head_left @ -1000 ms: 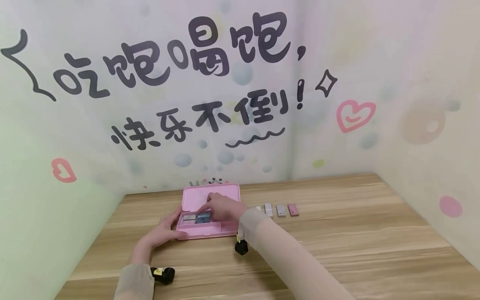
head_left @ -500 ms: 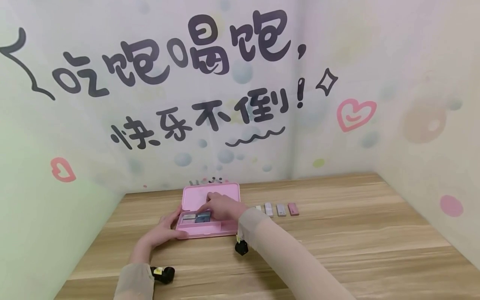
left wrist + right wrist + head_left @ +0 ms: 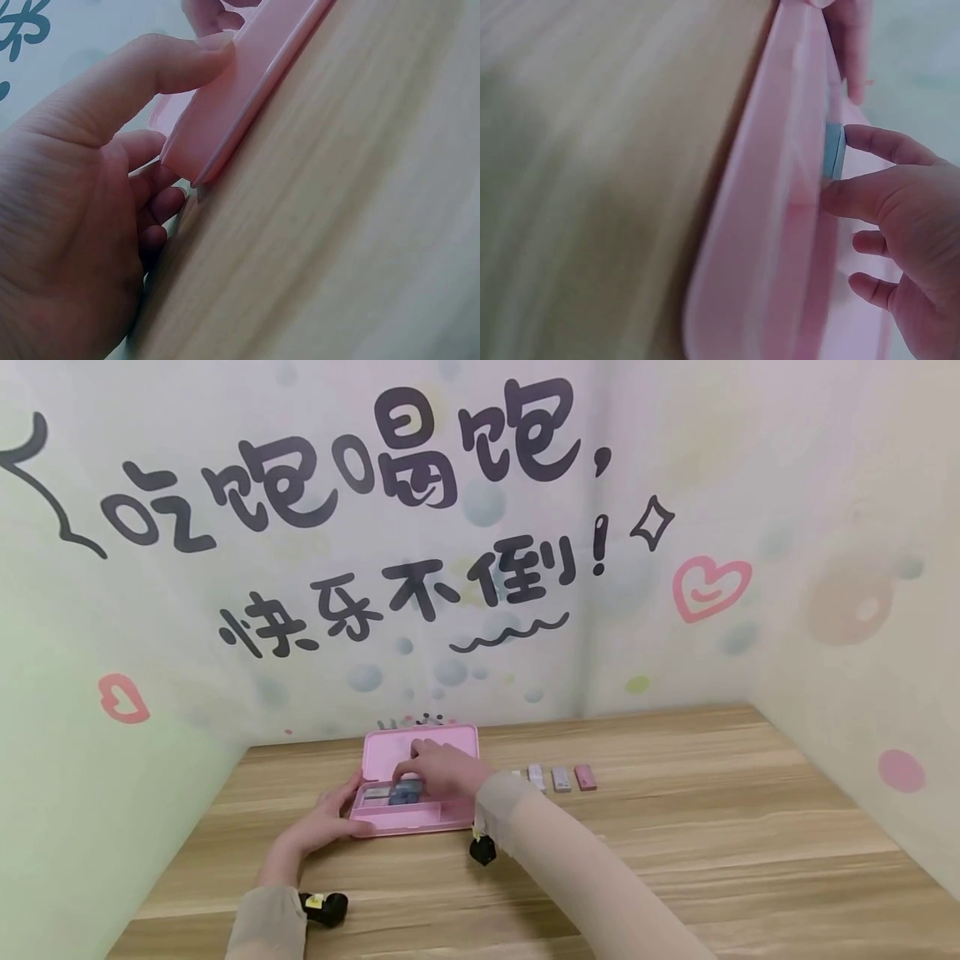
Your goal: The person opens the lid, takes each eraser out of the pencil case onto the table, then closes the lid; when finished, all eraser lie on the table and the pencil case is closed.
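Blue block [image 3: 833,152] sits in rear compartment of open pink case [image 3: 401,817], between the hands; case's long axis runs left-right. Right hand [image 3: 448,770] nearer, thumb and forefinger pinching the block; left hand [image 3: 326,822] grips the case's left end. Case smooth, round-cornered, probably plastic; surface [image 3: 675,835] wood-grained; block straight-edged.

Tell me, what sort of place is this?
Probably a small filming booth: decorated walls stand on three sides of a wood-grain table, and black wrist cameras are being worn.
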A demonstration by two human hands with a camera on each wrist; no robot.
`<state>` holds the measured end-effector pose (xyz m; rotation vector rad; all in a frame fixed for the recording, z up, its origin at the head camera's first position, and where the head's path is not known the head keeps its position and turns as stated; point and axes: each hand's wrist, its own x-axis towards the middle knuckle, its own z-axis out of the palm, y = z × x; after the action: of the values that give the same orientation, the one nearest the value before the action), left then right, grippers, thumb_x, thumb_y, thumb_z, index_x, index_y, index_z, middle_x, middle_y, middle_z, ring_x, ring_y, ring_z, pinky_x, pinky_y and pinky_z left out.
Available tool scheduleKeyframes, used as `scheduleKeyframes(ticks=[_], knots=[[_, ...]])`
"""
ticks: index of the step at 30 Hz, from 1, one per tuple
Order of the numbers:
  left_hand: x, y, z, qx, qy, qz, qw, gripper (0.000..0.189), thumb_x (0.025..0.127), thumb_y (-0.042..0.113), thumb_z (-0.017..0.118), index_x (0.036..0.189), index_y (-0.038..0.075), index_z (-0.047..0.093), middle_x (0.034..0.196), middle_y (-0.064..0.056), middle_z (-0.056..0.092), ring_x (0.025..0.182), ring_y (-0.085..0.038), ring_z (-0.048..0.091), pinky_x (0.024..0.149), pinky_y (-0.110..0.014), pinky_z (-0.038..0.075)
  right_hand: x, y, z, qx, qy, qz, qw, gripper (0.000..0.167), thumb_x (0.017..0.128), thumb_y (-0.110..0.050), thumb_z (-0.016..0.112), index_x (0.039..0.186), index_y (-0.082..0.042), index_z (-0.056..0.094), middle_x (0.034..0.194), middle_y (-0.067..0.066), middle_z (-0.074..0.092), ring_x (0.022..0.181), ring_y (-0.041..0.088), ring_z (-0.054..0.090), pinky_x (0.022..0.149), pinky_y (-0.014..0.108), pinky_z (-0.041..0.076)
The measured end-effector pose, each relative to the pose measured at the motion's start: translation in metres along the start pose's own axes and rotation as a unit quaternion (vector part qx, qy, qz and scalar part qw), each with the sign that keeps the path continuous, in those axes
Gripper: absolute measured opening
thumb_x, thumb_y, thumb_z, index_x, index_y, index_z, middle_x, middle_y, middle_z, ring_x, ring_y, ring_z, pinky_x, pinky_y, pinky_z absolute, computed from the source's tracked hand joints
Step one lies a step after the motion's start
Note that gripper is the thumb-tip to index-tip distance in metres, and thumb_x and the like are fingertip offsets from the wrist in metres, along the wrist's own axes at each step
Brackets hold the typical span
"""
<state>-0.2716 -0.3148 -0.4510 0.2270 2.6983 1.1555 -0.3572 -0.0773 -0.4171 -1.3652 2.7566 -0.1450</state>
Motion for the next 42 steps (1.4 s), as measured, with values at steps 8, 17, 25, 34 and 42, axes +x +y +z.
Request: scheduleKeyframes(ticks=[8,17,25,34,42], knots=[[0.0,0.0,0.0,0.004,-0.001,0.005,1.0,0.109,0.076,0.04,0.078,0.157,0.014,0.01,0.159,-0.021,0.013,0.14,-0.048,0.0,0.104,-0.073,0.004,-0.007,0.004,-0.023,0.008,-0.002,-0.027,0.9996,0.049,0.092,-0.003,0.061,0.128,-0.036,0.059,0.109,0.0,0.054,0.092,0.012,0.051,0.08,0.025,0.044],[0.002,-0.003,0.0,-0.002,-0.002,-0.001,1.0,0.11,0.076,0.041,0.079,0.157,0.014,0.009,0.158,-0.023,0.009,0.139,-0.049,0.0,0.104,-0.073,0.005,-0.034,0.026,-0.047,0.069,-0.019,-0.033,0.9969,0.047,0.091,-0.002,0.061,0.132,-0.026,0.057,0.107,-0.004,0.064,0.094,0.012,0.057,0.083,0.026,0.045],[-0.001,-0.004,0.0,-0.003,-0.001,-0.003,1.0,0.108,0.078,0.04,0.078,0.157,0.014,0.009,0.158,-0.023,0.009,0.139,-0.048,0.001,0.104,-0.072,0.008,-0.062,0.044,-0.053,0.106,-0.012,-0.024,0.994,0.045,0.092,-0.001,0.062,0.132,-0.02,0.056,0.103,-0.002,0.063,0.09,0.011,0.057,0.079,0.027,0.047],[-0.006,0.002,-0.001,-0.005,-0.008,-0.001,1.0,0.107,0.078,0.037,0.078,0.156,0.011,0.009,0.158,-0.024,0.007,0.139,-0.05,0.001,0.103,-0.073,0.009,-0.084,0.064,-0.056,0.123,-0.004,-0.012,0.9923,0.043,0.093,-0.005,0.061,0.134,-0.018,0.054,0.096,-0.002,0.065,0.084,0.011,0.058,0.076,0.027,0.048],[-0.004,0.004,0.0,-0.004,-0.007,0.012,0.9999,0.107,0.078,0.037,0.078,0.156,0.011,0.009,0.158,-0.024,0.011,0.138,-0.049,0.004,0.103,-0.073,0.009,-0.11,0.077,-0.059,0.143,0.009,0.016,0.9896,0.046,0.093,-0.003,0.061,0.134,-0.019,0.051,0.095,0.0,0.063,0.08,0.014,0.057,0.072,0.029,0.049]])
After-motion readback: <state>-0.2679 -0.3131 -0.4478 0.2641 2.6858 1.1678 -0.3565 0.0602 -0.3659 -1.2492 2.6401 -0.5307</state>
